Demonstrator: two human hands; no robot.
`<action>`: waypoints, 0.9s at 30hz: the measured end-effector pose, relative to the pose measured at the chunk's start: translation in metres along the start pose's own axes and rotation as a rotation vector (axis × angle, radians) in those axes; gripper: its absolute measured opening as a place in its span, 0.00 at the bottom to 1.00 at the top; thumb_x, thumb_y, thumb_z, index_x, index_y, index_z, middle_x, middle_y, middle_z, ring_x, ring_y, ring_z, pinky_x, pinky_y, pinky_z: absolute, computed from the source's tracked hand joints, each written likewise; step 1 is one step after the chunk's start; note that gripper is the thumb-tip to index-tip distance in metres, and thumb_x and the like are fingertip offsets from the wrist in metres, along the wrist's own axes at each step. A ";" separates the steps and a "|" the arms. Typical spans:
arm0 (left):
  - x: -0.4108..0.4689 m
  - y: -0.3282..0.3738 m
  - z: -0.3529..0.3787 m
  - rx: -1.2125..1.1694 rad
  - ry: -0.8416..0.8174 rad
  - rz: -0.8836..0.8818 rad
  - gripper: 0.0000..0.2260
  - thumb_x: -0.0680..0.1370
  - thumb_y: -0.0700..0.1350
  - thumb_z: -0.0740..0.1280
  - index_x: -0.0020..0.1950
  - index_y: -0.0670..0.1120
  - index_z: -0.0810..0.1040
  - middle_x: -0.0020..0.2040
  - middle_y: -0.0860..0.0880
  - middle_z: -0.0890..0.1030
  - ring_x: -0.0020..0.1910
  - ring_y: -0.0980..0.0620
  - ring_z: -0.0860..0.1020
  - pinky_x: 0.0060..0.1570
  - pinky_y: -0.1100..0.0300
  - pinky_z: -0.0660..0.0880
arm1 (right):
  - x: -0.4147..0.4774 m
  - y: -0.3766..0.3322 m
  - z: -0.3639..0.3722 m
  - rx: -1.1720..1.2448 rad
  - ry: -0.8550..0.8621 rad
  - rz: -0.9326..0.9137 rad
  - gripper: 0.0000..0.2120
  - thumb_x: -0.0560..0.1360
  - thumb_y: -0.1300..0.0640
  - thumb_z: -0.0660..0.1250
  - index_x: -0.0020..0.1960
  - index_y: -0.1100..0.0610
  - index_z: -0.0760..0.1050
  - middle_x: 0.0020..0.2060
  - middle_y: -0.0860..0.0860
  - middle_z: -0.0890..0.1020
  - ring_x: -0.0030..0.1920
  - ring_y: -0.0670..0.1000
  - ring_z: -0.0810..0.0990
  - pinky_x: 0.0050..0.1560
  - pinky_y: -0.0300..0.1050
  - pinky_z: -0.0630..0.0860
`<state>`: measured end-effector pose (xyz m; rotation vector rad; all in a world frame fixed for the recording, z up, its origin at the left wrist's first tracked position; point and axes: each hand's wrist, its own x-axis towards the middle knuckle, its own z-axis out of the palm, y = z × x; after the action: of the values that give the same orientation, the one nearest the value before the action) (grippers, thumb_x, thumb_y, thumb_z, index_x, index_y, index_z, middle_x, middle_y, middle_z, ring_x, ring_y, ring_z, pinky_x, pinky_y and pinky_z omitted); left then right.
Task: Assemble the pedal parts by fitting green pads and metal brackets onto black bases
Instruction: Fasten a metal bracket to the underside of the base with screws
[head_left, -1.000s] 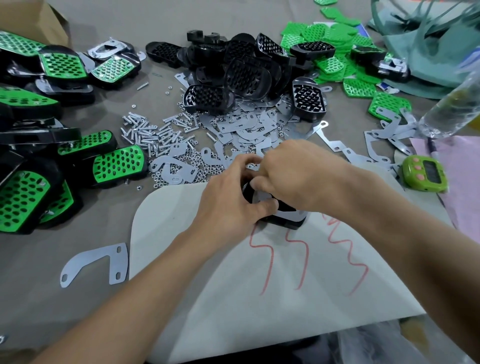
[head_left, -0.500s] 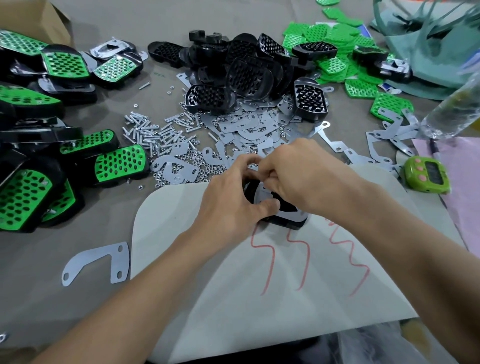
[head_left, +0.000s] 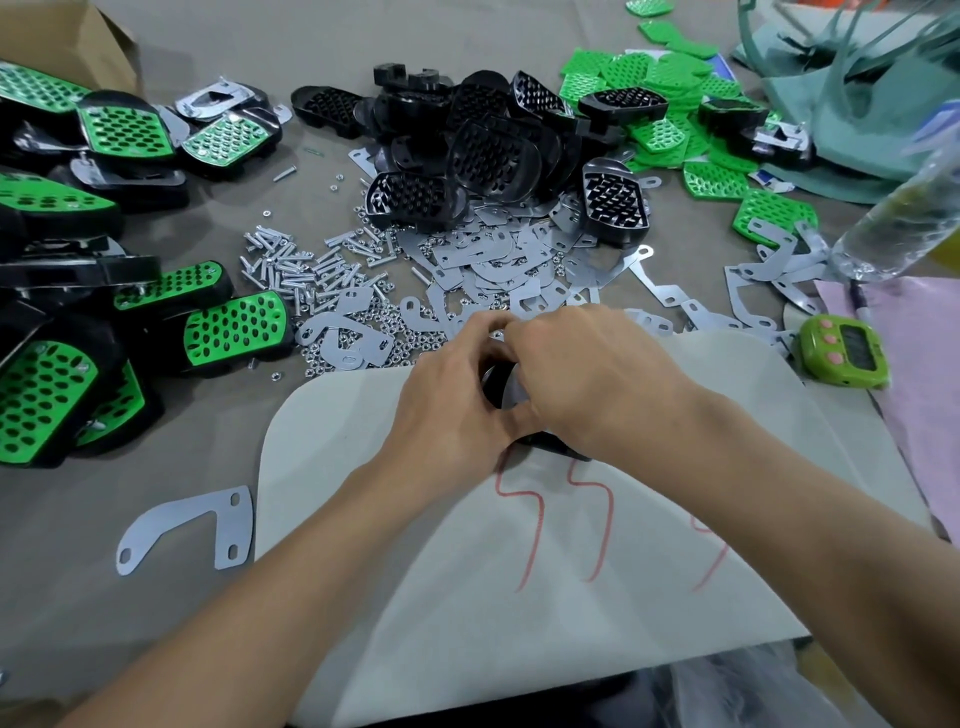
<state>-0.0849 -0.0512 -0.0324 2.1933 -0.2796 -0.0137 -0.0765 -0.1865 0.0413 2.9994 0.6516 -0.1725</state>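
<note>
While both hands clamp it from either side, a black base (head_left: 497, 388) sits low on the white mat (head_left: 571, 597), mostly hidden. Fingers of left hand (head_left: 457, 410) curl round its left edge, gripping. Fingers of right hand (head_left: 587, 374) curl over its top and right side, gripping too, and both sets of fingertips meet at the far edge. A metal bracket (head_left: 515, 394) shows as a grey sliver against the base, in the gap between the thumbs; how it seats, can't tell. Just beyond the fingertips: heap of loose brackets (head_left: 493, 265) and nuts (head_left: 395, 338) on the table (head_left: 171, 457). Further beyond, pile of bare black bases (head_left: 483, 150). Beyond and left of the fingers, screws (head_left: 296, 270); far left, finished pedals (head_left: 234, 327) with green tops. Beyond and right, green pads (head_left: 660, 88), then a green timer (head_left: 841, 351) and a clear bottle (head_left: 904, 218). Near side, left of the left wrist, single bracket (head_left: 192, 525) lies flat beside the mat edge.
</note>
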 end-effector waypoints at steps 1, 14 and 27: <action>0.000 0.000 0.000 -0.012 0.001 0.006 0.33 0.59 0.65 0.70 0.63 0.63 0.71 0.42 0.70 0.79 0.44 0.65 0.77 0.42 0.67 0.72 | 0.000 -0.002 0.000 -0.006 0.000 -0.007 0.10 0.75 0.55 0.67 0.44 0.52 0.65 0.31 0.47 0.63 0.29 0.50 0.61 0.28 0.46 0.54; 0.001 -0.003 0.002 -0.024 0.004 -0.086 0.29 0.63 0.59 0.76 0.61 0.69 0.68 0.51 0.71 0.81 0.51 0.70 0.76 0.45 0.72 0.67 | 0.005 0.029 -0.006 0.334 0.016 0.086 0.09 0.73 0.60 0.68 0.42 0.46 0.81 0.33 0.52 0.81 0.39 0.58 0.80 0.44 0.53 0.81; -0.001 0.000 0.001 -0.031 -0.008 -0.080 0.28 0.64 0.57 0.75 0.61 0.65 0.70 0.50 0.66 0.82 0.49 0.65 0.77 0.46 0.69 0.69 | 0.007 0.027 0.000 0.263 0.003 -0.005 0.05 0.75 0.56 0.69 0.46 0.49 0.84 0.32 0.53 0.80 0.37 0.58 0.77 0.37 0.48 0.75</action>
<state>-0.0858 -0.0520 -0.0333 2.1727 -0.1950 -0.0703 -0.0590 -0.2076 0.0417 3.2489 0.6858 -0.2743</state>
